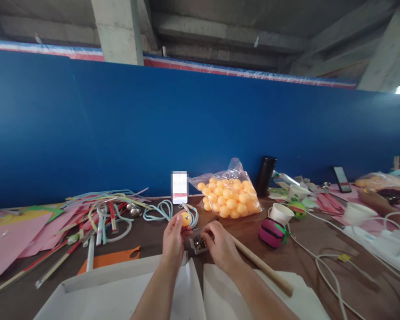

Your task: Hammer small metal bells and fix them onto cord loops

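Note:
In my left hand (173,238) is an orange ping-pong ball (186,218), pinched between thumb and fingers, with a small shiny metal spot on its face. My right hand (222,246) is at the right side of a small clear box (196,251) of small dark and shiny metal pieces. Its fingertips are drawn together over the box, and whatever they may hold is too small to make out. Behind both hands, a clear plastic bag (235,164) full of orange balls rests on the table. A wooden stick (266,269) lies beside my right wrist.
White trays or sheets (113,289) lie under my forearms. Colored paper (20,240), tubes and sticks crowd the left. A phone (179,189) stands against the blue partition (186,120). Rightward are a black bottle (266,175), paper cup (281,214), purple pouch (271,232), cables and another person's hand (373,198).

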Tool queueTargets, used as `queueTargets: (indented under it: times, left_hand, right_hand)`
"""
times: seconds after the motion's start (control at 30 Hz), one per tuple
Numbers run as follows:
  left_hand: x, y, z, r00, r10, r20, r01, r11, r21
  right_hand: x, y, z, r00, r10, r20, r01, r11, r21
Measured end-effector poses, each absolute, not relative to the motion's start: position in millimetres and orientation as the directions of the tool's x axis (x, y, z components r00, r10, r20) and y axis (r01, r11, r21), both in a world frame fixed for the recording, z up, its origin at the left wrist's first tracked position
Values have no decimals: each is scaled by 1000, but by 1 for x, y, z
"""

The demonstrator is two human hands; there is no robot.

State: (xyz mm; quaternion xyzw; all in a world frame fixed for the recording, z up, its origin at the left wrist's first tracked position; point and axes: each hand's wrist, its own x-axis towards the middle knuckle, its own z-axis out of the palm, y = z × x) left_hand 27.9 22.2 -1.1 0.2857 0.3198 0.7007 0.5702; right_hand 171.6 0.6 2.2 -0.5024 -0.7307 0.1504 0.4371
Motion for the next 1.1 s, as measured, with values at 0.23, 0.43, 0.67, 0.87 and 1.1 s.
queueTargets:
  times: [0.23,0.43,0.67,0.87,1.1]
  left_hand:
    - [27,19,2,-62,996,64,-704,-89,704]
    - [27,13,8,141,985,99,-721,33,692]
    - [29,6,10,287,945,157,-652,73,755]
    - [29,5,10,295,946,137,-621,81,779]
    - [30,6,10,296,948,119,-600,87,795]
  right_hand:
    - [168,2,6,-80,959,272,67,277,-958]
    - [165,-4,16,-40,975,219,-208,207,-956]
    - [166,-9,21,-104,975,197,-393,141,-909]
    - [166,-7,20,-109,986,124,-430,65,-900]
    - [167,-8,21,-130,988,81,-450,14,-893]
